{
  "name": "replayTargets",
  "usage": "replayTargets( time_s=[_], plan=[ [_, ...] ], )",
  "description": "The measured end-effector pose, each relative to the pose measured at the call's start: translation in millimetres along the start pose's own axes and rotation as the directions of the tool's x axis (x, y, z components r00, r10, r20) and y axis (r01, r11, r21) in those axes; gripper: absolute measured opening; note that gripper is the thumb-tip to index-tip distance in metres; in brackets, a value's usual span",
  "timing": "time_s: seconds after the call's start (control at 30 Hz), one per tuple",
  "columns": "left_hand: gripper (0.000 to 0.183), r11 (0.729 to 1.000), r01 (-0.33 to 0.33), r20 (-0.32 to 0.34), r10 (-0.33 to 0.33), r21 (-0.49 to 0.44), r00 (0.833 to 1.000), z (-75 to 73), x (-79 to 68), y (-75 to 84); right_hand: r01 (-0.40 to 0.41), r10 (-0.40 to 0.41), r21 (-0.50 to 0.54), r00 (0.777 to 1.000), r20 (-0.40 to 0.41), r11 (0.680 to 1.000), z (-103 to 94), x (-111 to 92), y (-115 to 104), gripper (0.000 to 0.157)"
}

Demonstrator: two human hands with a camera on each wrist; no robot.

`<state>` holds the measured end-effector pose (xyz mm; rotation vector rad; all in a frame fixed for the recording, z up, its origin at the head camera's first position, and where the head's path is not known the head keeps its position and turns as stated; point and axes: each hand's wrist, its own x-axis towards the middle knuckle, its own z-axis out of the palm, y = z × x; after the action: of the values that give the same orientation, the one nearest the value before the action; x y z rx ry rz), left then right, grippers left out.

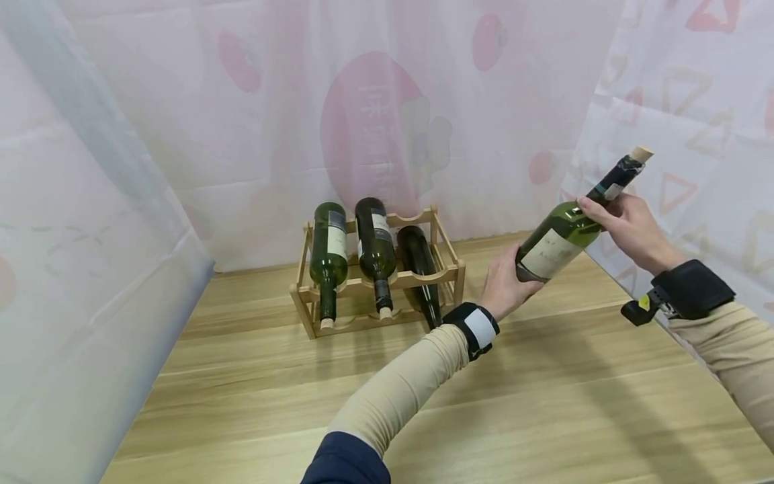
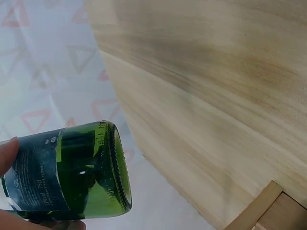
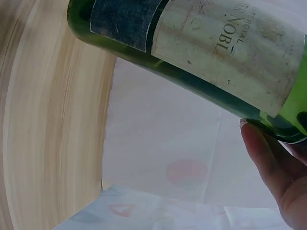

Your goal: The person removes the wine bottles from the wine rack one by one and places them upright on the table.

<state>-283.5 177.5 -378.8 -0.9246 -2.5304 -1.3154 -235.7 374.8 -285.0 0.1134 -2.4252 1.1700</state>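
Tilted bottle [image 1: 550, 252], right of the rack [image 1: 447, 273].
Left hand [image 1: 505, 285]: fingers clamped round its lower end; right hand [image 1: 637, 230]: fingers clamped near its neck. Three racked bottles [image 1: 329, 262] lie left.

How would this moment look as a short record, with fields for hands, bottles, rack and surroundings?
Held item: corked green bottle, tilted, cork end up
Left hand: grips the bottle toward its base
Right hand: grips it near the neck
Rack: wooden, on the table, apart from the held bottle
Rack top: two corked bottles, left one and middle one
Rack lower level: one dark bottle, at the right
Backdrop: pale printed sheets
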Motion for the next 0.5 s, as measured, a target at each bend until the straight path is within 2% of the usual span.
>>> replayTargets(
  time_s=[0.2,0.5],
  plan=[
    [0.064,1.0,0.003,-0.016,-0.003,-0.005,1.0,0.0,-0.8,3.7,0.002,-0.002,0.019,1.0,0.0,1.0,-1.7,2.3,0.3,0.028],
    [0.06,0.998,0.034,-0.01,-0.034,0.049,0.999,2.1,-2.3,9.1,-0.036,0.036,0.042,0.999,0.012,0.998,-2.3,2.6,4.3,0.03]
  ],
)
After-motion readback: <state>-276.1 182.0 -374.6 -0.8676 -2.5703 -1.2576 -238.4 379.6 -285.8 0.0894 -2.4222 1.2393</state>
